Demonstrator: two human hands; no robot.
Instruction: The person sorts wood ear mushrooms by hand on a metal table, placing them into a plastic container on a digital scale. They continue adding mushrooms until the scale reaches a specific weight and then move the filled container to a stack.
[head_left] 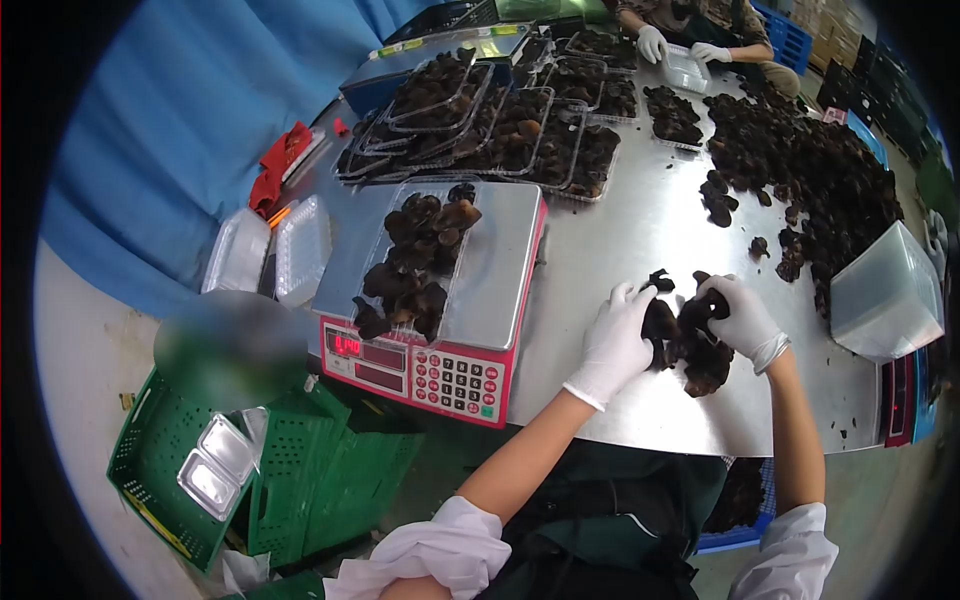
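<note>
My left hand and my right hand, both in white gloves, grip a clump of dark dried fungus between them on the steel table near its front edge. Left of my hands stands a red digital scale. On its pan lies a clear plastic tray heaped with the same dark fungus.
A big loose heap of fungus covers the table's right side. Several filled trays are stacked at the back. A clear box stands at right. Empty trays lie left. Green crates sit on the floor. Another person's gloved hands work at the far end.
</note>
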